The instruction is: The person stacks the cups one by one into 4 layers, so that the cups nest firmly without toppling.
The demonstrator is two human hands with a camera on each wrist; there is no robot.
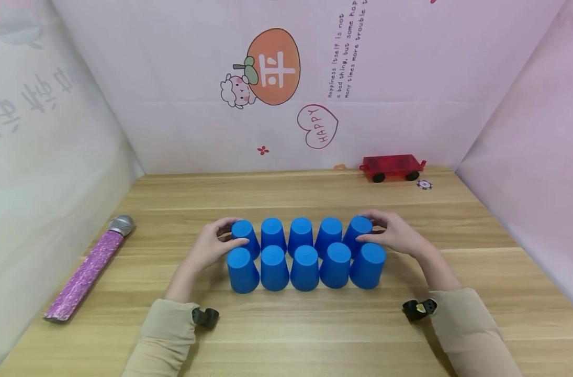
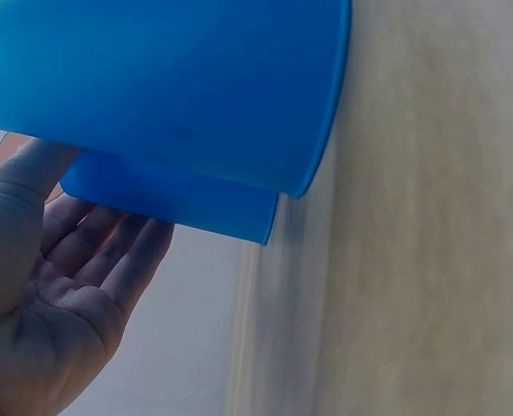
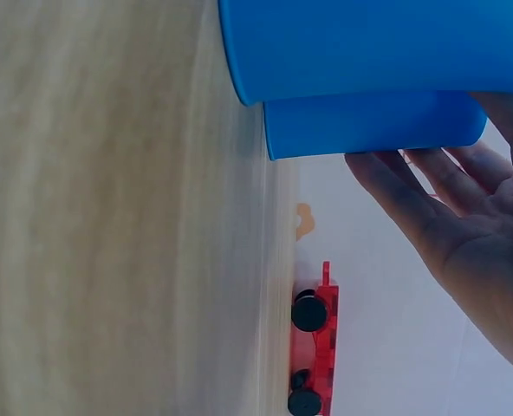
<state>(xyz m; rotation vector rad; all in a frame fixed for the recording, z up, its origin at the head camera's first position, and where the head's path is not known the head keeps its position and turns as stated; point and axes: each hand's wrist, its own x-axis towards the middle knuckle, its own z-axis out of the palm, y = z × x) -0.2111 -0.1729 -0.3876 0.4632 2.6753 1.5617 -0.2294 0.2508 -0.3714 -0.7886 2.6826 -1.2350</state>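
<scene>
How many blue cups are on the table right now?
10. Five blue cups form the back row; five more cups form the front row, nearer the person. Any nested inside would be hidden.

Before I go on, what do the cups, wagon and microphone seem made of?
Cups: probably satin plastic, from smooth, softly shining sides.
Wagon: likely glossy plastic, its red body looking translucent.
Microphone: silvery mesh head suggests metal; sparkling handle could be glitter film.
</scene>
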